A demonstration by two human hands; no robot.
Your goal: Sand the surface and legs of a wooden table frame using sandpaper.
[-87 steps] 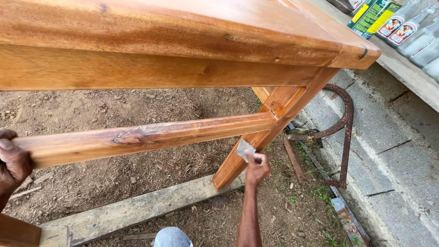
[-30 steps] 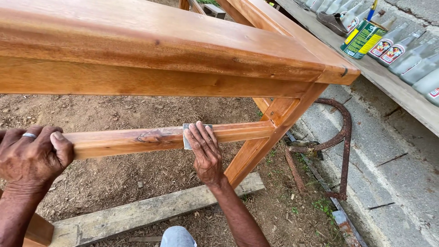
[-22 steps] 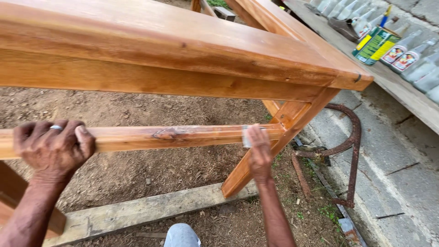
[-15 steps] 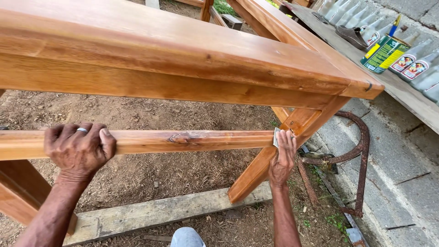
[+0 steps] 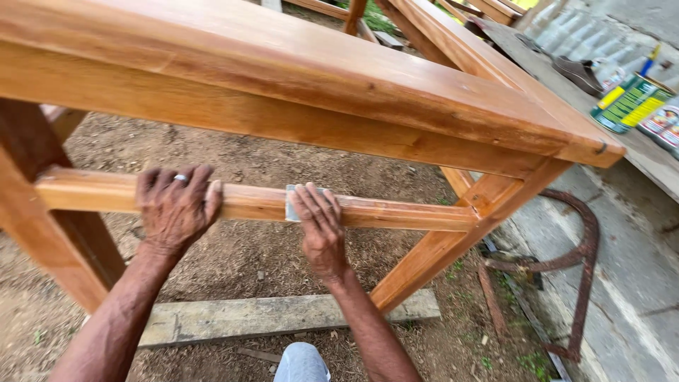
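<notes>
A weathered plank (image 5: 283, 317) lies on the dirt ground (image 5: 233, 262). A rusty curved iron (image 5: 580, 283) rests on the concrete (image 5: 629, 262). A green-yellow can (image 5: 631, 103) stands on the ledge's near edge.

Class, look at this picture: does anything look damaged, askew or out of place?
Little stands out. A bent, rusty iron bar lies on the ground beside the table leg. The rail, under the left hand and the right hand with its sandpaper, looks sound.

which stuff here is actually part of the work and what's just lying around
In use:
left hand, gripping the wooden rail
right hand, pressing a grey sanding sheet on that rail
wooden table

Lying about:
paint can
shoe
rusty iron piece
plank on the ground
</notes>
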